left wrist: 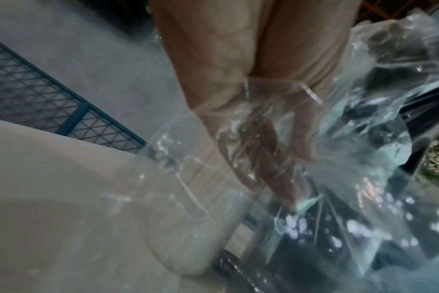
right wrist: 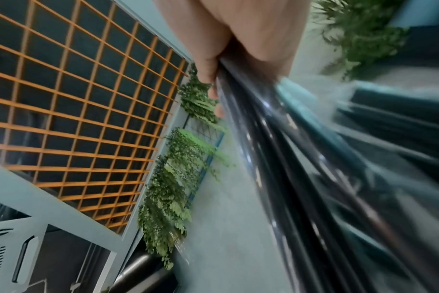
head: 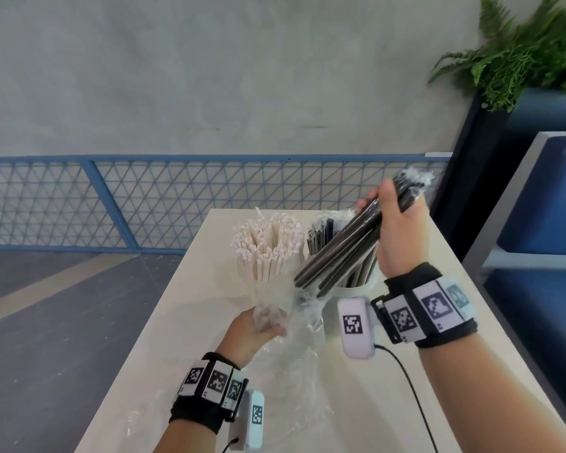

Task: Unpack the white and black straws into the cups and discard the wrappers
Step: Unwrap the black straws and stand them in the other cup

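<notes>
1. Right hand (head: 396, 223) grips a bundle of black straws (head: 337, 253), slanting from 1 o'clock down to 7.
2. Left hand (head: 258, 328) clutches the clear wrapper (head: 294, 341) at the bundle's lower end.
3. Behind: white straws (head: 265, 246) in a cup, more black ones at 3 o'clock beside them.
4. Pale desk (head: 183, 322); blue mesh fence (head: 177, 197) and grey wall at 12, fern (head: 517, 53) at 2.

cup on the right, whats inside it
Black straws stand inside the right cup. The black bundle in the right hand crosses in front, hiding much of its inside.
</notes>
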A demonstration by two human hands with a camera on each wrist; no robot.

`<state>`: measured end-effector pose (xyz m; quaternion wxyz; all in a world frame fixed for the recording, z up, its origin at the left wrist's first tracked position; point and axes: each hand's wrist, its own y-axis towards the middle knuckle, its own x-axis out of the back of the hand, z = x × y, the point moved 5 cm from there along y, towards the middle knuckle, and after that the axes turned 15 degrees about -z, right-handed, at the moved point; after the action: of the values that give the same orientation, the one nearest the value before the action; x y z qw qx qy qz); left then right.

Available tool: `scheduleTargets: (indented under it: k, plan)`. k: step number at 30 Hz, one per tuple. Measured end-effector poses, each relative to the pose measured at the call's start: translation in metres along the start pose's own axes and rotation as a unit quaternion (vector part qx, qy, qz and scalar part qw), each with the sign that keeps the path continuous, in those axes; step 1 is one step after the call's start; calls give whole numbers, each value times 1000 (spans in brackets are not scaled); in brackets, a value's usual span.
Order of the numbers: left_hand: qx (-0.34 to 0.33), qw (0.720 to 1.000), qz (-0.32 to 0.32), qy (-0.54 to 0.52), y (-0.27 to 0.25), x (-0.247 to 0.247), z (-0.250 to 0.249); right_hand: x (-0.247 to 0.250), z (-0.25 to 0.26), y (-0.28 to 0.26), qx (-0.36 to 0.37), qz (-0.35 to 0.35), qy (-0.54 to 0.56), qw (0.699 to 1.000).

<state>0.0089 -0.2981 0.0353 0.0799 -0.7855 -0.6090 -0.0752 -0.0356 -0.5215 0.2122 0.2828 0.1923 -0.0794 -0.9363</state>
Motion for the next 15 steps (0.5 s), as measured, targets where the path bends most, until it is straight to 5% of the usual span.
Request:
scheduleTargets:
  k: [8, 15]
  plan:
    - [-8, 999, -33, -7, -1, 16, -4, 4, 36, 14, 158, -41, -60, 985]
    - [-3, 991, -65, -114, -6, 23, -23, -13, -34, -7, 93, 80, -176, 977]
